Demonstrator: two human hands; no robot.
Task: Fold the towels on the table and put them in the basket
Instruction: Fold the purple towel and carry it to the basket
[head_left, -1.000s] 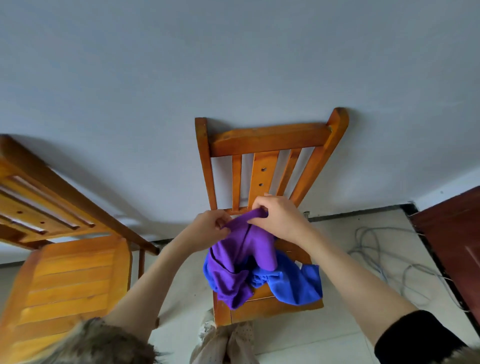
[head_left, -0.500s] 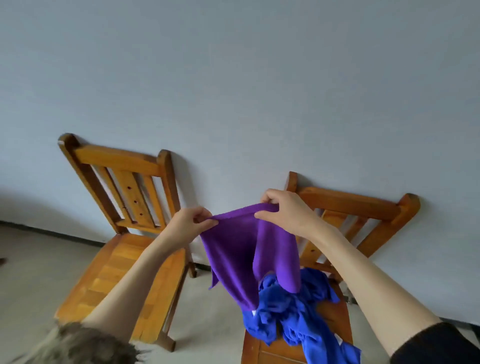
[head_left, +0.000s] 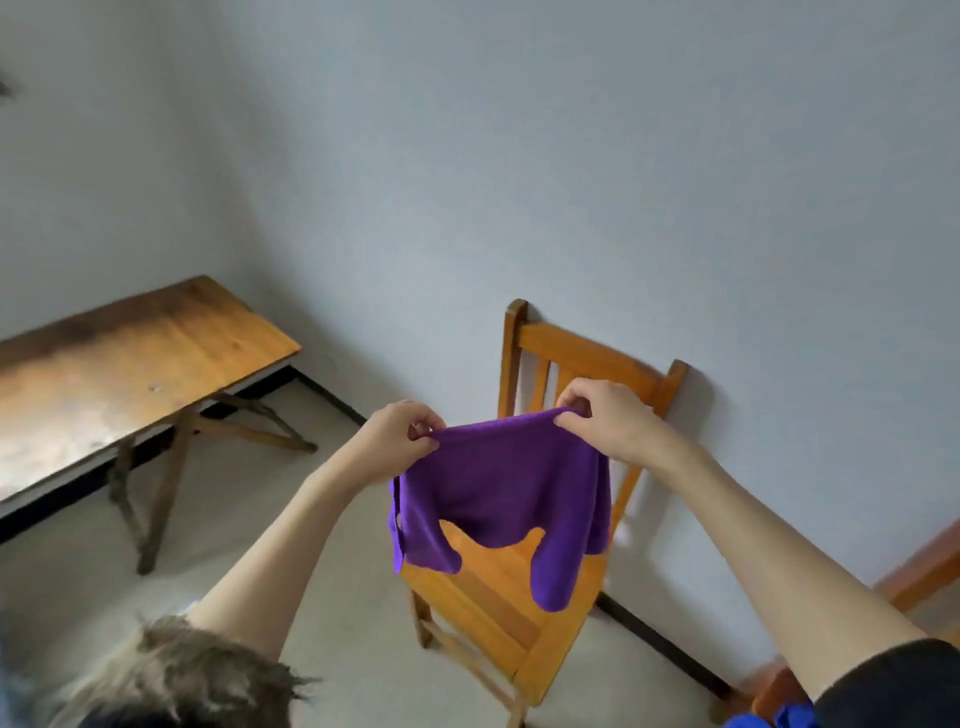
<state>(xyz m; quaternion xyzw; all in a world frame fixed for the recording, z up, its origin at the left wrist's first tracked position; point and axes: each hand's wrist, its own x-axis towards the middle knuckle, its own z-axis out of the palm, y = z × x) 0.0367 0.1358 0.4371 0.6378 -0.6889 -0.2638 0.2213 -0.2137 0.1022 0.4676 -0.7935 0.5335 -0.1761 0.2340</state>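
A purple towel (head_left: 498, 488) hangs spread in the air in front of me, above a wooden chair. My left hand (head_left: 400, 436) pinches its top left corner and my right hand (head_left: 608, 421) pinches its top right corner. The towel's lower edge droops in uneven lobes over the chair seat. A scrap of a blue towel (head_left: 769, 719) shows at the bottom right edge. No basket is in view.
A wooden chair (head_left: 519, 597) stands against the pale wall under the towel. A wooden folding table (head_left: 130, 364) with a bare top stands at the left. Part of a second chair (head_left: 924, 566) shows at the right edge. The floor is pale.
The view has swung left from the chair with the blue towel. Both hands have carried the purple towel along and pulled its top edge wider apart. The table has come into view.
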